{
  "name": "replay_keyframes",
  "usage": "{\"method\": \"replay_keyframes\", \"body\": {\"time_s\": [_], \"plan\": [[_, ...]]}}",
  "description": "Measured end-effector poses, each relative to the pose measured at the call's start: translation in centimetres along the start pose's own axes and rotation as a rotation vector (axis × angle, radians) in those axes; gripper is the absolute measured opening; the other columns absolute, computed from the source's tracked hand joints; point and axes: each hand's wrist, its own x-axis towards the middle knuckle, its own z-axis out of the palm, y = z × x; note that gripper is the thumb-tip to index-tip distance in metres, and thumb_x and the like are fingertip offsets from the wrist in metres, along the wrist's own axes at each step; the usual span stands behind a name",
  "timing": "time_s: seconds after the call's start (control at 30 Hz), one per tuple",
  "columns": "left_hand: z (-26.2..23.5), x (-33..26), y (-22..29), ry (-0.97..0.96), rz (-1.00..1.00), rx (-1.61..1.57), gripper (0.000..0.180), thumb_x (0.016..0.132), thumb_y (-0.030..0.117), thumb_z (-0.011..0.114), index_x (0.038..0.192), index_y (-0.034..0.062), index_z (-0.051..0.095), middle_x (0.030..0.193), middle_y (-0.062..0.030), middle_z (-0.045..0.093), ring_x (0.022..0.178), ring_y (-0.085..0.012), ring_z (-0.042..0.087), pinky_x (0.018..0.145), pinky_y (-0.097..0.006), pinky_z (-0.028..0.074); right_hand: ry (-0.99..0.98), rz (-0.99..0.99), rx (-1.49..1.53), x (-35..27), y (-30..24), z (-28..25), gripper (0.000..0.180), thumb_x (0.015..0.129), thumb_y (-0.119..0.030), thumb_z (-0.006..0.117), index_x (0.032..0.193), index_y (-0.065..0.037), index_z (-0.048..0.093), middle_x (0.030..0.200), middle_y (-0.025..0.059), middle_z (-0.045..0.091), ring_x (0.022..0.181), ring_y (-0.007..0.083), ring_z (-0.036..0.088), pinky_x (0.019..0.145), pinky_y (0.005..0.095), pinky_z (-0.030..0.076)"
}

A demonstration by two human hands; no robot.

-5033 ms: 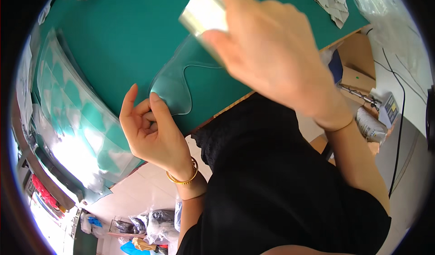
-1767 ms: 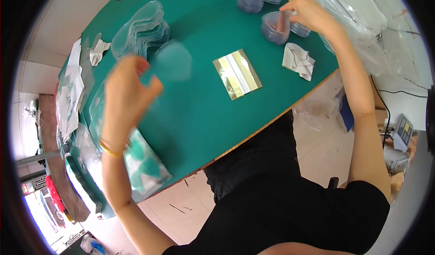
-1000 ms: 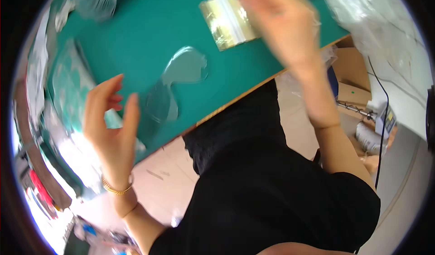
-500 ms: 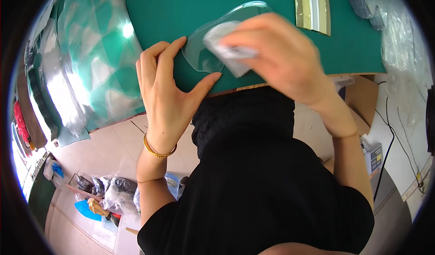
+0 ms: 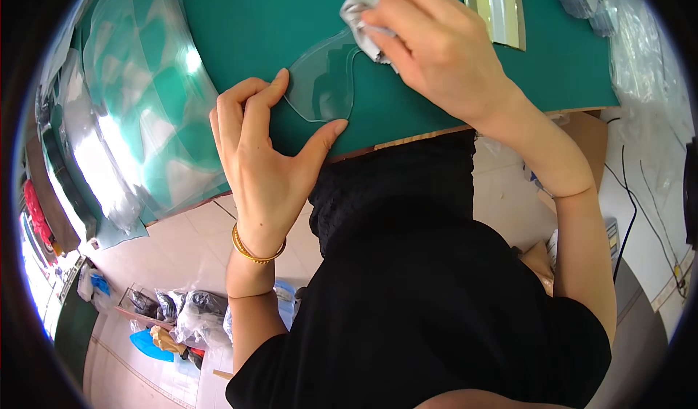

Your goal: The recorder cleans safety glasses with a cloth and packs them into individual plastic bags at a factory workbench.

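Observation:
A clear goggle-shaped lens (image 5: 320,82) with a curved notch lies on the green table. My left hand (image 5: 256,133), a gold bracelet at its wrist, grips the lens's left end by the edges, thumb at the near side and fingertips at the far side. In my right hand (image 5: 443,53) a crumpled white cloth (image 5: 363,23) is pinched between thumb and fingers. The cloth presses over the far right part of the lens, and cloth and hand hide that end.
A stack of clear plastic sheets (image 5: 138,67) lies at the table's left. A pale yellow and silver strip (image 5: 497,9) lies at the far right, beside clear plastic wrap (image 5: 640,60). Bagged items (image 5: 196,314) are on the floor at lower left. Black cables (image 5: 631,205) hang at right.
My right hand has moved the cloth away from me, from the middle of the lens to its far right part. My left hand keeps its hold on the lens, shifted slightly.

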Motion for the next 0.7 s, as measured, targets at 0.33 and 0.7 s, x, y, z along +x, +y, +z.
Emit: {"method": "replay_keyframes", "body": {"time_s": [0.33,0.7], "plan": [[-1.1,-0.6,0.0,0.030,0.125,0.095,0.060,0.067,0.019,0.086,0.117,-0.0031,0.062,0.111,-0.0128,0.054,0.100,-0.0318,0.053,0.086,-0.040,0.046,0.235,0.213,-0.151,-7.9,-0.7,-1.8,0.010,0.086,-0.002,0.070,0.095,0.001,0.065,0.095,0.0110,0.065,0.080,0.0213,0.064,0.070,0.0273,0.052],[-13.0,2.7,-13.8,0.509,-0.347,0.110,0.051,0.084,0.029,0.075,0.124,-0.0004,0.063,0.116,-0.0139,0.065,0.102,-0.0255,0.062,0.086,-0.034,0.050,0.096,0.489,-0.904,-10.6,7.8,-13.1,0.031,0.101,-0.026,0.053,0.116,-0.003,0.066,0.122,0.0163,0.062,0.114,0.0314,0.058,0.096,0.0393,0.045]]}}
